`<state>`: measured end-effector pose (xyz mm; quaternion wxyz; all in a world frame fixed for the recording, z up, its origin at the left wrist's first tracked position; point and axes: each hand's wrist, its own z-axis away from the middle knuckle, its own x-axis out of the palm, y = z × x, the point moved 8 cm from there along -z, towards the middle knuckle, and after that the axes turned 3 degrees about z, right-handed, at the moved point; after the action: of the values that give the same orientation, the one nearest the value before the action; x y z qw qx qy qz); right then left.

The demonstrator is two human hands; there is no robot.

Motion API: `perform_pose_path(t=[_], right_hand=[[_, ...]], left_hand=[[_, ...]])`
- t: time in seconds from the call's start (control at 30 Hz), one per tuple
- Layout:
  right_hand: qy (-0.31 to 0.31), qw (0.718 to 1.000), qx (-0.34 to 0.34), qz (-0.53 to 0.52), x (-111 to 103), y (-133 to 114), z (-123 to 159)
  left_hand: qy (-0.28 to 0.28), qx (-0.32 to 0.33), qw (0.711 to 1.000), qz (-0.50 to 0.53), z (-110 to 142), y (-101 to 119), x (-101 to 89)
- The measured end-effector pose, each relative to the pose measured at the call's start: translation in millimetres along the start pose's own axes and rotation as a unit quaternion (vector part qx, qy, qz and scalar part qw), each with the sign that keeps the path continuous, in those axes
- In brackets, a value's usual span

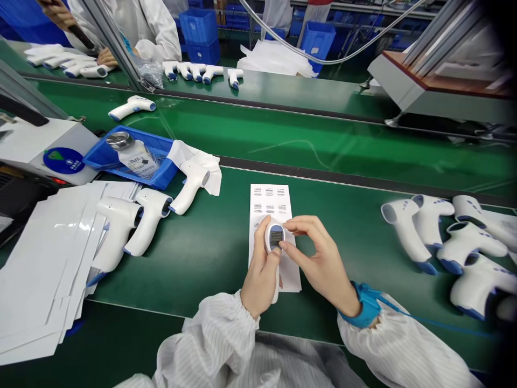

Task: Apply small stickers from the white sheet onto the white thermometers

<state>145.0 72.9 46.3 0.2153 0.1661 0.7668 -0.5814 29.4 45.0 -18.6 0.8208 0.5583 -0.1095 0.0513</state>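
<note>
Left hand (260,272) grips a white infrared thermometer (275,237) over a printed label sheet (269,207); right hand (323,264) pinches its head, hands together. Blue wrist strap (361,304) on right wrist. Green desk (194,269) carries further thermometers (406,231), both sides; white sheets (52,269) left; blue tray (161,172) beyond.

The white handheld thermometer (275,236) was largely hidden by the left hand (260,272). What lay under the right fingertips (289,223) was unclear, possibly a label. Print on the label sheet (269,198) was too small to read. The co-worker's sleeve (155,32) and the thermometers at right (480,285) were cut off by the frame edges.
</note>
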Motion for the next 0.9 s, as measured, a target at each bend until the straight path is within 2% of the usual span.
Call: perform_pose_path(t=[0.1, 0.3, 0.47, 0.67, 0.8, 0.9], right_hand=[[0.010, 1.000, -0.003, 0.011, -0.6, -0.2, -1.9], [0.037, 0.999, 0.013, 0.012, -1.4, 0.8, -5.3], [0.013, 0.998, 0.043, -0.039, 3.4, 1.0, -6.0], [-0.021, 1.000, -0.017, -0.009, 6.5, -9.2, -7.7], [-0.025, 0.999, -0.003, -0.035, 7.6, -1.9, -14.0], [-0.002, 0.998, 0.001, -0.063, 6.9, 2.9, -21.4]], left_hand=[[-0.014, -0.015, 1.000, -0.002, 0.1, -1.5, 3.7], [-0.008, -0.019, 1.000, -0.006, 1.8, -0.5, 3.5], [-0.007, -0.013, 1.000, 0.006, 1.5, -1.6, 3.3], [-0.011, -0.004, 1.000, 0.015, 0.5, -2.8, 3.1], [-0.014, -0.005, 1.000, 0.010, 1.6, -3.9, 1.8], [-0.014, -0.015, 1.000, 0.013, 1.9, -5.6, 0.3]])
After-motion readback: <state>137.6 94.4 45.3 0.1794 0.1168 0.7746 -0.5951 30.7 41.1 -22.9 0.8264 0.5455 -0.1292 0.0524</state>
